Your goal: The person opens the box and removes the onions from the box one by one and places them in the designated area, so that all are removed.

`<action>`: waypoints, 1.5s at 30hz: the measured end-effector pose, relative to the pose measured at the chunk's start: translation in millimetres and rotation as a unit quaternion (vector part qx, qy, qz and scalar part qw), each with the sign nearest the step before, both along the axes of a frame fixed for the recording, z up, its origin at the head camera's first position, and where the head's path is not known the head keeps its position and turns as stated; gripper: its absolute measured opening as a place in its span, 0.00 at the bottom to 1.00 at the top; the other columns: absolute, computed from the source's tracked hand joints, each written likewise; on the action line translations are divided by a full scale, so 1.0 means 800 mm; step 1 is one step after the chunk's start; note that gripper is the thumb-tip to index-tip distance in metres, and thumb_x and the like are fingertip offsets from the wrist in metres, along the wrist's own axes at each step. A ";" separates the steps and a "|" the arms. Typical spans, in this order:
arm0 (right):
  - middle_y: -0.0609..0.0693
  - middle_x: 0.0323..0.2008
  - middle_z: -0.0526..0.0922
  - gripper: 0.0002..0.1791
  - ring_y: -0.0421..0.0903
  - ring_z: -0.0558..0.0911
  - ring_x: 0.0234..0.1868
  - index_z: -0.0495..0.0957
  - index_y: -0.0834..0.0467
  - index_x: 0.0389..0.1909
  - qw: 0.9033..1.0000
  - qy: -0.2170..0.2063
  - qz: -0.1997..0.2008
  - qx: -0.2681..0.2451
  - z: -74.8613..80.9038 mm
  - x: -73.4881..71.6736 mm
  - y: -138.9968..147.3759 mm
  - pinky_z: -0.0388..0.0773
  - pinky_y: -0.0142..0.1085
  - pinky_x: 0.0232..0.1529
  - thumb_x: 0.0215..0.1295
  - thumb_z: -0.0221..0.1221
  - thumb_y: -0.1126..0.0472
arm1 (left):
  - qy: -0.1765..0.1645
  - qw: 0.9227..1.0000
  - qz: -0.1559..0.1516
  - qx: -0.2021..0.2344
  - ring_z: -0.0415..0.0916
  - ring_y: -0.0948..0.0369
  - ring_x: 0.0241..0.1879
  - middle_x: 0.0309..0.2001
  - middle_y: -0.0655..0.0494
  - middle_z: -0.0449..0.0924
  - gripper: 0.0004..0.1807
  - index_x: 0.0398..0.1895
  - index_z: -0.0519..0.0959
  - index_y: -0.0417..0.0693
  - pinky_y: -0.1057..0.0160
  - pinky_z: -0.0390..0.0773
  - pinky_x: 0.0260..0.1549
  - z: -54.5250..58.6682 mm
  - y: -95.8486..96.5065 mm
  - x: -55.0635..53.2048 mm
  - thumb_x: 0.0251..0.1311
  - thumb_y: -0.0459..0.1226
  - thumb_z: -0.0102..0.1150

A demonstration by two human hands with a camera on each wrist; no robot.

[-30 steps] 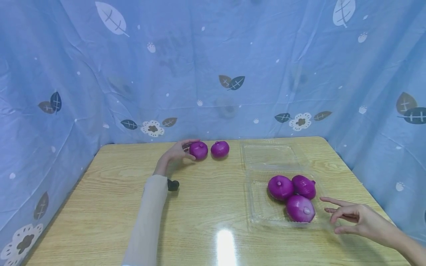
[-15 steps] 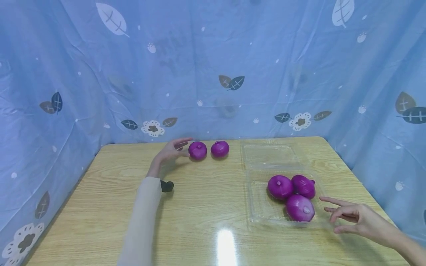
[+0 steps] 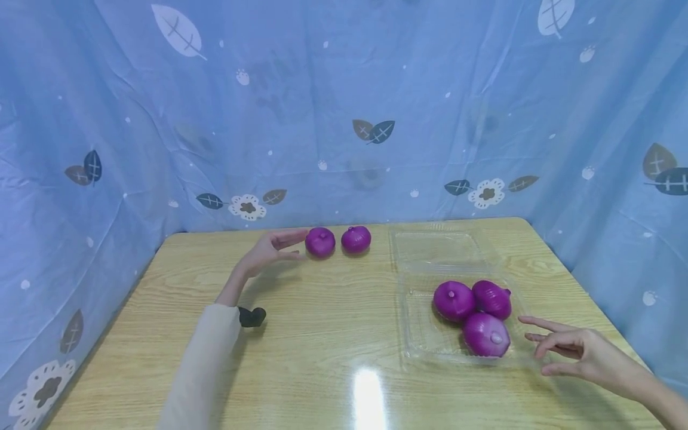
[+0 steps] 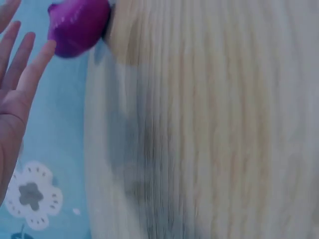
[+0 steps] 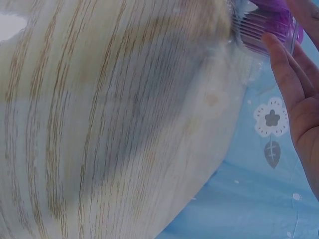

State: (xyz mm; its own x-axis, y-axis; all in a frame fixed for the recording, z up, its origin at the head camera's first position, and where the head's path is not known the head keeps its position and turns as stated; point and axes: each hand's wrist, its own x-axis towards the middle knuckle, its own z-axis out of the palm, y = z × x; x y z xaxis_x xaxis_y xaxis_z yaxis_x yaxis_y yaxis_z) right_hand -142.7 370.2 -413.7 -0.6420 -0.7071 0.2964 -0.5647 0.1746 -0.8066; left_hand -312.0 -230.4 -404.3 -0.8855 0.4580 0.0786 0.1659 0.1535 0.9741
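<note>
Two purple onions stand side by side at the table's back edge, a left one and a right one. My left hand is just left of the nearer onion, fingers extended and holding nothing. The left wrist view shows those straight fingers beside an onion. A clear plastic clamshell box lies with its lid folded back. Inside its base sit three onions: one left, one right, one in front. My right hand, fingers loosely bent and holding nothing, hovers at the box's right side.
The box's transparent lid lies flat behind its base. A wood-grain table carries everything, with a blue patterned curtain along its back and sides. A black piece sticks out at the left sleeve's cuff.
My left hand has drawn left, away from the left onion, its fingers no longer around it; the forearm shifted left too. The onions and right hand stay practically where they were.
</note>
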 end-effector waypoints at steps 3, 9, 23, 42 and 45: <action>0.40 0.69 0.64 0.20 0.32 0.72 0.60 0.80 0.59 0.38 1.000 0.015 -0.012 0.009 0.003 0.001 -0.002 0.73 0.20 0.50 0.46 0.64 0.83 | 0.007 1.000 -0.028 0.008 0.63 0.51 0.66 0.65 0.42 0.67 0.32 0.65 0.67 0.37 0.46 0.59 0.65 0.003 0.011 0.006 0.55 0.23 0.62; 0.41 0.68 0.66 0.19 0.30 0.73 0.58 0.80 0.57 0.36 0.998 0.041 -0.040 0.030 0.009 0.001 -0.007 0.75 0.20 0.47 0.45 0.66 0.80 | 0.028 0.996 -0.086 0.022 0.64 0.46 0.65 0.64 0.36 0.66 0.32 0.64 0.67 0.33 0.41 0.57 0.64 0.009 0.040 0.014 0.54 0.22 0.62; 0.39 0.69 0.64 0.18 0.33 0.73 0.60 0.79 0.61 0.38 1.000 -0.009 -0.003 0.001 0.003 0.002 -0.009 0.72 0.21 0.52 0.48 0.63 0.82 | 0.025 0.978 -0.193 0.069 0.66 0.45 0.63 0.63 0.38 0.69 0.30 0.62 0.70 0.33 0.45 0.71 0.57 0.024 0.138 0.036 0.54 0.22 0.63; 0.36 0.68 0.65 0.16 0.32 0.73 0.60 0.79 0.62 0.38 1.000 -0.025 -0.013 0.008 0.009 0.007 -0.007 0.74 0.22 0.51 0.50 0.63 0.80 | 0.025 0.961 -0.263 0.080 0.69 0.49 0.62 0.62 0.47 0.73 0.30 0.62 0.71 0.34 0.51 0.73 0.58 0.027 0.257 0.048 0.53 0.21 0.63; 0.36 0.68 0.65 0.16 0.32 0.73 0.60 0.79 0.62 0.39 1.000 -0.027 -0.012 0.006 0.009 0.008 -0.007 0.74 0.22 0.51 0.50 0.63 0.80 | 0.027 0.956 -0.281 0.074 0.68 0.48 0.62 0.62 0.46 0.72 0.30 0.62 0.70 0.34 0.55 0.74 0.57 0.025 0.273 0.050 0.53 0.22 0.64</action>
